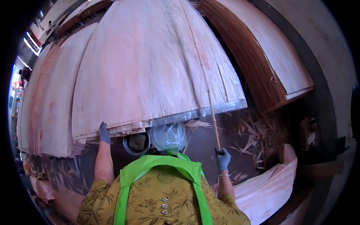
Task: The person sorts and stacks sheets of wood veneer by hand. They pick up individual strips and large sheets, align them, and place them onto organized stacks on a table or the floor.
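Observation:
A wide, pale wood veneer sheet (131, 67) lies on a stack in front of me, with a long dark crease and a split on its right side. My left hand (104, 133), in a grey glove, is closed on the near left edge of the veneer. In my right hand (223, 159), also gloved, is the near end of a long thin bamboo stick (208, 90). The stick slants away across the right part of the sheet toward its far end. How many layers the left fingers hold is hidden.
A dark bucket (137, 143) and a clear plastic bag (168, 135) sit below the stack's near edge. More veneer stacks stand at left (60, 90) and right (270, 48). Veneer scraps (255, 138) litter the floor, and a curled veneer piece (268, 187) lies near right.

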A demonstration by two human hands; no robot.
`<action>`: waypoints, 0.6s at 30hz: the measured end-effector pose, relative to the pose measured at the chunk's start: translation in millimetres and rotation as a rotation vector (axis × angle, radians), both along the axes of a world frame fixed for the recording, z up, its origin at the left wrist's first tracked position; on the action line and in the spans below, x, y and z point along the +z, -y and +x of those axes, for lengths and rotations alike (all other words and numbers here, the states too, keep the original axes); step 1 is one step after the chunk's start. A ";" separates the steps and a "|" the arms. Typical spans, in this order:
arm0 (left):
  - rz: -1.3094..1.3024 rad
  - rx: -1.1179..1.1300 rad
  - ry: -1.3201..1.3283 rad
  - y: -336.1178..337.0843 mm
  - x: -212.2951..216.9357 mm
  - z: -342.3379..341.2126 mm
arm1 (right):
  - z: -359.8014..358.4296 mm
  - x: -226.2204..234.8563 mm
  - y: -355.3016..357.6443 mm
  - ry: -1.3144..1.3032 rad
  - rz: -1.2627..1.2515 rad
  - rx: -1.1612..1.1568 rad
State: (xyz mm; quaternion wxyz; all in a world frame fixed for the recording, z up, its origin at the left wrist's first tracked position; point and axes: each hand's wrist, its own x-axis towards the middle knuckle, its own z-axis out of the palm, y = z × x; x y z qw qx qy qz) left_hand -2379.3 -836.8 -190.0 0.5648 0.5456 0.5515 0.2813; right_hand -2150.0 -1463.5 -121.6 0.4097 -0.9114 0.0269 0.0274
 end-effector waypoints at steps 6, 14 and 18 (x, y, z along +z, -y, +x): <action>-0.078 0.098 0.099 0.5 4.0 8.0 | -45.6 -11.2 11.0 -0.047 0.092 -0.031; -0.114 0.070 0.233 -6.9 -23.0 5.6 | -109.2 19.0 63.3 0.016 -0.089 -0.131; -0.095 0.074 0.214 -5.0 -17.2 -1.8 | -128.8 18.1 90.4 -0.026 -0.265 -0.150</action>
